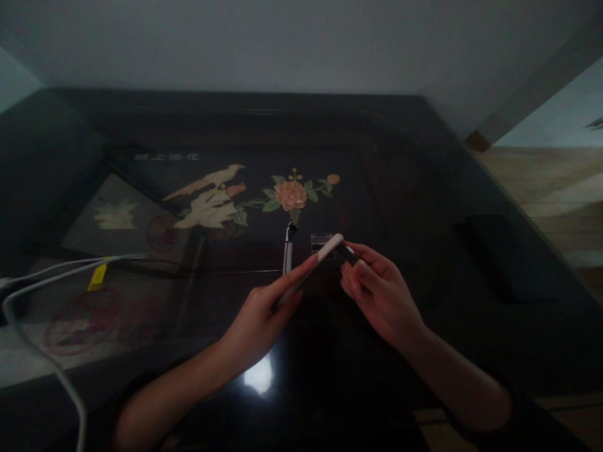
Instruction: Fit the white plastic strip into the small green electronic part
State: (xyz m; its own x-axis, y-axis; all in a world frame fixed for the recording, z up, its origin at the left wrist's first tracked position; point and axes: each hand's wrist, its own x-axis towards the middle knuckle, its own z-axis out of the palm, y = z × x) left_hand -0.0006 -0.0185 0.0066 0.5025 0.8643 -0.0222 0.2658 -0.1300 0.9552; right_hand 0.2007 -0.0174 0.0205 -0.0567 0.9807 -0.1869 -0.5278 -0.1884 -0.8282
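Two bare hands meet over a dark lacquered table (471, 207), seen from the head camera in dim light.

Left hand (264, 320): fingers curled loosely around the lower end of a slim white stick-like object (325, 250), index finger laid along it. Object tilts up and to the right, its rounded tip level with the other hand's fingertips. Exact kind of object cannot be told; lighting is too low.

Right hand (377, 292): thumb and forefinger pinched on a small dark piece (348, 254) right at the tip of the white object. Remaining fingers folded in toward the palm. Whether the dark piece touches the white tip cannot be told.

Both held things hang just above the tabletop, near its middle.

Table notes: glossy top with inlaid picture of a pale bird (210, 198) and a pink flower with green leaves (291, 194). Small metal clasp (320, 240) sits just behind the white tip. Narrow silvery object (288, 251) lies upright-looking beside the left index finger. White cable (42, 333) loops across the left side, carrying a yellow tag (98, 277). Dark flat rectangular item (499, 251) rests well apart on the right. Bright light reflection (259, 375) shines between the forearms. Wood floor (556, 194) shows at right.
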